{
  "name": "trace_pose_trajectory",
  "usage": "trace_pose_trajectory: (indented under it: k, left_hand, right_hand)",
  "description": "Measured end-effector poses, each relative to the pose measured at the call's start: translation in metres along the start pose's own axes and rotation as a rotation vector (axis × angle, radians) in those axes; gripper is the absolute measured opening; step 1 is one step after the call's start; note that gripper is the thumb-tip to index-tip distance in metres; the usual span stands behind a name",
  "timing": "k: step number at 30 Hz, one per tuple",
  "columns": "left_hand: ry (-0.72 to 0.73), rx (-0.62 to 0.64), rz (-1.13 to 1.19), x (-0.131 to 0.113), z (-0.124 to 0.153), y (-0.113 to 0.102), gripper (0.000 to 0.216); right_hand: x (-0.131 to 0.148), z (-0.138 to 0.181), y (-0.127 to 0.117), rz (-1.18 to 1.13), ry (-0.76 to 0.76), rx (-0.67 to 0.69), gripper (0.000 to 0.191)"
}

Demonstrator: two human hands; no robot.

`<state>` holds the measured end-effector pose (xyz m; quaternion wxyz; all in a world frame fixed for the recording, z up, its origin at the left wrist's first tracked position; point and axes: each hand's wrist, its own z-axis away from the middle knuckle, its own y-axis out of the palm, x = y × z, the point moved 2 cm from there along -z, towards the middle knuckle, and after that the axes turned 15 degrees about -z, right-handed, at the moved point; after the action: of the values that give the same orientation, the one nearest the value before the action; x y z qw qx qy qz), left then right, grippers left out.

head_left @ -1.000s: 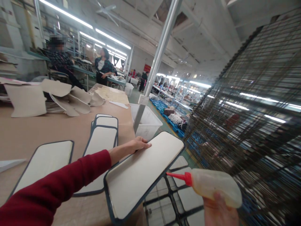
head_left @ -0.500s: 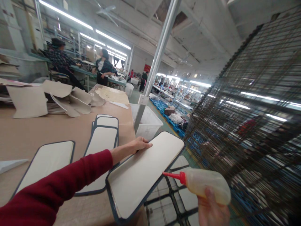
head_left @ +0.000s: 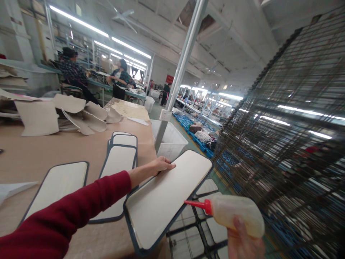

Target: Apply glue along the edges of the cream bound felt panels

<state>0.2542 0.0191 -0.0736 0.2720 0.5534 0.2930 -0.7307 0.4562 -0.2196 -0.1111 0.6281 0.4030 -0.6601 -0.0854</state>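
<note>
My left hand (head_left: 161, 165) grips the upper left edge of a white panel with a dark blue border (head_left: 169, 198), thumb on its face. The panel is tilted over the table's right edge. In my right hand (head_left: 245, 239) is a squeeze bottle (head_left: 237, 214) of yellowish liquid, lying nearly level. Its red nozzle tip is at the panel's lower right edge; whether it touches I cannot tell. Beneath my left forearm are more bordered panels (head_left: 117, 162), overlapping on the table, and a separate panel (head_left: 60, 183) lies further left.
The brown table (head_left: 107, 144) carries curved beige sheets (head_left: 40, 117) at the back left. Beyond its right edge stand a white bin (head_left: 172, 138) and a metal post (head_left: 183, 57). Wire racks (head_left: 283, 108) rise at the right. Two people (head_left: 120, 79) are at benches behind.
The red nozzle tip has shifted slightly down and left along the panel's edge. My left hand keeps its hold on the panel. The whole view has shifted a little.
</note>
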Motion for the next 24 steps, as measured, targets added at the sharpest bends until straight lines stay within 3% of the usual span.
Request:
trace_pose_trajectory:
  k: [7,17,21,24]
  left_hand:
    - [-0.013,0.006,0.010,0.001,-0.002,0.000,0.060]
    - [-0.017,0.032,0.032,0.002,-0.002,-0.002,0.059]
    - [-0.031,0.025,0.035,0.001,-0.001,-0.002,0.058]
    - [-0.034,0.015,0.028,0.000,0.000,-0.003,0.054]
  right_hand:
    - [0.013,0.006,0.011,0.056,-0.093,0.009,0.048]
    - [0.013,0.012,0.011,-0.005,-0.050,-0.040,0.049]
    - [0.007,0.013,0.005,-0.004,0.029,0.031,0.042]
    - [0.005,0.008,-0.002,0.003,-0.017,0.046,0.049]
